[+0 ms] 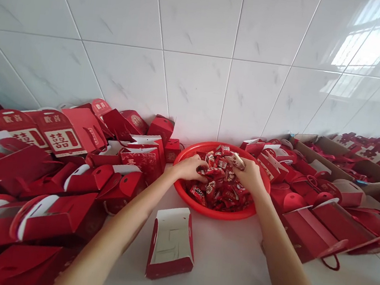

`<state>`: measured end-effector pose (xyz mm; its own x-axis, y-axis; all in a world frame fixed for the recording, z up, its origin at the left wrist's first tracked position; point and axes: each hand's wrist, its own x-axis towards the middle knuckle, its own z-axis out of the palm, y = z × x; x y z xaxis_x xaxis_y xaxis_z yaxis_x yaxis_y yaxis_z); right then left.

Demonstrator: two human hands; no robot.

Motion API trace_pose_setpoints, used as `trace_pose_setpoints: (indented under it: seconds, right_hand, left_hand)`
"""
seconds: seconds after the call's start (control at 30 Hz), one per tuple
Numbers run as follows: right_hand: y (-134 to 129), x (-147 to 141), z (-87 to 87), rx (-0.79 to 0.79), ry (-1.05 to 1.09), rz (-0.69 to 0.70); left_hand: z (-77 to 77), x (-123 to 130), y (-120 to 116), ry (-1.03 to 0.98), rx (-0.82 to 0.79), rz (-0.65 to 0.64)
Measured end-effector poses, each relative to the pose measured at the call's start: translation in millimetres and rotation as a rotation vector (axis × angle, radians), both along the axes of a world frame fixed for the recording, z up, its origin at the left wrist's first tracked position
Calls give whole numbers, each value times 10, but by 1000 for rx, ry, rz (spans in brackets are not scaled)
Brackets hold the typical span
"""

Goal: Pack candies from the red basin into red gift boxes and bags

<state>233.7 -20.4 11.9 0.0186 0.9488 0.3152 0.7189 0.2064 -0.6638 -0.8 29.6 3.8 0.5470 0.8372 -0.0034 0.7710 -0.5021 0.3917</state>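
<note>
A red plastic basket [215, 213] full of red-wrapped candies [217, 190] stands against the tiled wall. My left hand [190, 167] reaches into its left side, fingers curled around a red-wrapped candy [211, 171]; its fingertips are partly hidden among the others. Over the right side of the basket, my right hand [249, 174] pinches a pale, brownish-white wrapped piece [237, 161] between thumb and fingers. In front of the basket, between my forearms, an open red box [170, 264] with a white inside sits on the white tabletop with nothing in it.
Many red gift boxes [58, 211] crowd the left, some folded up with flaps open. More red boxes [320, 220] lie at the right. Behind them is a cardboard carton [376, 186] with red items inside. A tiled wall [193, 87] bounds the back.
</note>
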Motion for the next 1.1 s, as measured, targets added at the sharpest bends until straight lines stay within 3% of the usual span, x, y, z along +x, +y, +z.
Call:
trace_pose_setpoints:
  seconds: [0.27,0.5,0.67,0.97,1.1]
  right_hand:
    - [-15,-12,26,30,46,-46]
    - [-25,-22,18,-34,81,-24]
    - [-33,-26,10,-35,87,-43]
    - [11,25,-43,19,106,-39]
    - [4,20,-45,38,124,37]
  left_hand:
    - [-31,-20,43,-225,66,-46]
    - [-20,-53,4,-447,70,26]
    - [-47,-81,-16,-589,63,147]
    - [-10,-38,-18,-542,90,272]
    - [-2,-44,-24,-572,119,338]
